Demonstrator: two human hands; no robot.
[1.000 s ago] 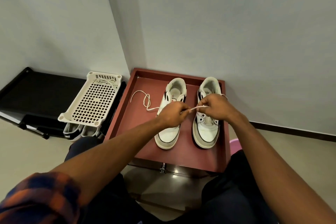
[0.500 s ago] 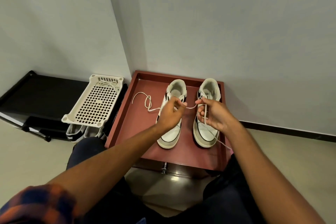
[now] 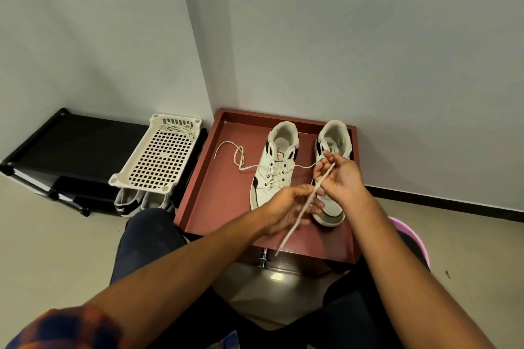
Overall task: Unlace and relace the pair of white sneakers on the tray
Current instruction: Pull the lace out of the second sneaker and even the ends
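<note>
Two white sneakers with black trim stand side by side on a reddish-brown tray [image 3: 195,193]. The left sneaker [image 3: 279,159] has lace in its lower eyelets; one end lies looped on the tray [image 3: 237,156], the other runs right toward my right hand. The right sneaker [image 3: 337,139] is partly hidden behind my hands. My right hand [image 3: 343,181] pinches the top of a white lace [image 3: 295,224] that slants down toward me. My left hand [image 3: 283,207] holds the same lace lower down, in front of the sneakers' toes.
A white perforated basket [image 3: 158,161] with another lace in it rests on a black shoe rack [image 3: 71,144], with dark shoes [image 3: 127,204] beneath. The wall stands right behind the tray. A pink tub [image 3: 411,238] sits at my right knee.
Both hands have come back from the right sneaker's tongue toward me. The short lace stretched between them is now a long strand drawn out toward me.
</note>
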